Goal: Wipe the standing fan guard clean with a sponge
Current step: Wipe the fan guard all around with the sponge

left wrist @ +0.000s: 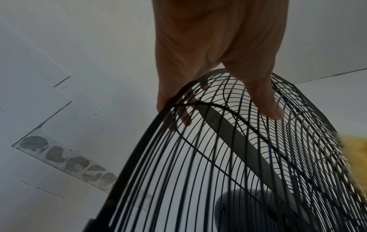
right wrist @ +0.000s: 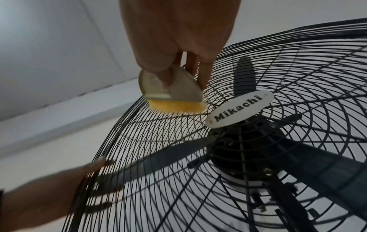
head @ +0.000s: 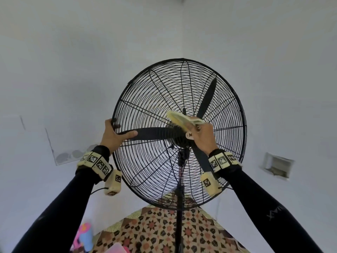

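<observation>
A black wire fan guard (head: pixel 164 84) fills the middle of the head view, with dark blades behind it. My left hand (head: pixel 116 134) grips the guard's left rim, fingers curled behind the wires and thumb lying across the front. The left wrist view shows that left hand (left wrist: pixel 214 55) on the guard (left wrist: pixel 178 172). My right hand (head: pixel 202 136) holds a sponge brush (head: pixel 180 118) with a pale back and yellow bristles. In the right wrist view the right hand (right wrist: pixel 178 31) presses the sponge brush (right wrist: pixel 172 94) bristles-down on the wires, just left of the white Mikachi badge (right wrist: pixel 239 108).
The fan's black pole (head: pixel 179 216) runs down to a patterned floor covering (head: pixel 155 230). A pink and blue object (head: pixel 83 236) lies at the bottom left. White walls stand behind the fan, with a small recess (head: pixel 278 166) at the right.
</observation>
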### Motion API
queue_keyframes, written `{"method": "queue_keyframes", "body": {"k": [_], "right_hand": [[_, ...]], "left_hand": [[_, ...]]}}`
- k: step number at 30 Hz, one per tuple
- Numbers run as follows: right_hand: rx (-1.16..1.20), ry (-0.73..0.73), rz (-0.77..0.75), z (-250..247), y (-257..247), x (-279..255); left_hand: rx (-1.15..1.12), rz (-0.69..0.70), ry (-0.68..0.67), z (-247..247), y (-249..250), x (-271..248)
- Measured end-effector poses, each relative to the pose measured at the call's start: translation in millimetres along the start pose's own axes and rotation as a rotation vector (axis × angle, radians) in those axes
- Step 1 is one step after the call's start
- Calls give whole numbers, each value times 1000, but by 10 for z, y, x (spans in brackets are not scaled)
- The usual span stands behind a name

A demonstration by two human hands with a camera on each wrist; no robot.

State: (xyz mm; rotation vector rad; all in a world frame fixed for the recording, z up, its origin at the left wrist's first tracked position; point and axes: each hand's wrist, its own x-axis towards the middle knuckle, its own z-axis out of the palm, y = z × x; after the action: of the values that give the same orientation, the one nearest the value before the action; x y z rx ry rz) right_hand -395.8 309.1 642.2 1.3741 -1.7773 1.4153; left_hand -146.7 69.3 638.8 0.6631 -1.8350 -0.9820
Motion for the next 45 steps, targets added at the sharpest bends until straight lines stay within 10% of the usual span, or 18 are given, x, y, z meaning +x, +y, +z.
{"method": "queue_keyframes", "body": {"k": [4,10,14,19,24,29,33,45], "right_hand": [[-60,265,19,-58,159,35],[-1,8,-26,-31,180,-115],[-37,292,51,-74,278,-104],[-49,54,-52,37,254,-294],[2,285,140,-59,330,-250],[-58,52,13,-19,312,-366],[-35,232,99,-54,364,-342],[-116,14,88,-150,187,-368]], "left_hand": [[-5,0,-15,-2,-8,-22],[-14,-8,-27,-18,-30,17],[-11,-7,-29,-3,-32,11],[-16,-4,-30,-14,-37,31],[-22,0,-43,-16,-53,15],[-41,-4,-34,-25,-19,-8],[-40,4,-37,0,9,-34],[-46,-12,-59,-22,-34,-11]]}}
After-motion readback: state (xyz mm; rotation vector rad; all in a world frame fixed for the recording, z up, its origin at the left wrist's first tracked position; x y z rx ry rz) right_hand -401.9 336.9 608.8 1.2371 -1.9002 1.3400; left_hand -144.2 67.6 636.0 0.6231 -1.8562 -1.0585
